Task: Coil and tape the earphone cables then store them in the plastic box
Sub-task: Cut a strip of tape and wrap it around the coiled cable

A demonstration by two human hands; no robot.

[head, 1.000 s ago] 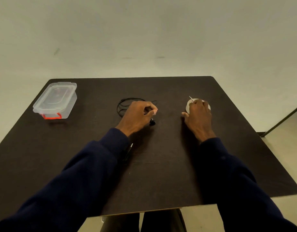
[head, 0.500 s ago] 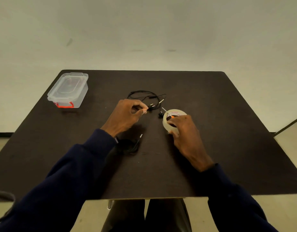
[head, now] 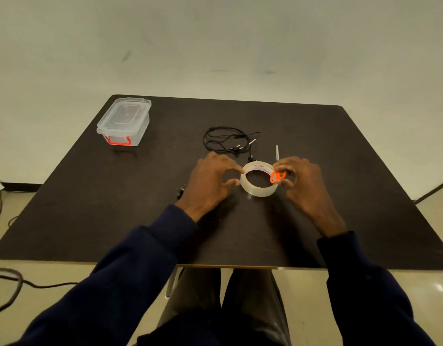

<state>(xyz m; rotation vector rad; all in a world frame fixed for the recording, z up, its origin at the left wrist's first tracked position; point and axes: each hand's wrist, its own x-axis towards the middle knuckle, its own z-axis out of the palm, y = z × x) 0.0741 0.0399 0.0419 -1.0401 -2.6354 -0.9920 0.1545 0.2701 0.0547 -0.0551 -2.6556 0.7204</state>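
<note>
Now left hand (head: 210,181) grips tape roll (head: 259,190), right hand (head: 305,181) scissors (head: 278,177); plastic box (head: 123,121) lidded

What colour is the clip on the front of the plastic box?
The clip is orange-red; the head view shows it.

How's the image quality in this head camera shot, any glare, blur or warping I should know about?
Head view: dim yellowish light, soft shadows under the plastic box and tape roll; wide-angle lens splays the table edges; small glare patch on the floor at lower right; the left hand and right hand look slightly soft, while the earphone cable is legible.
</note>
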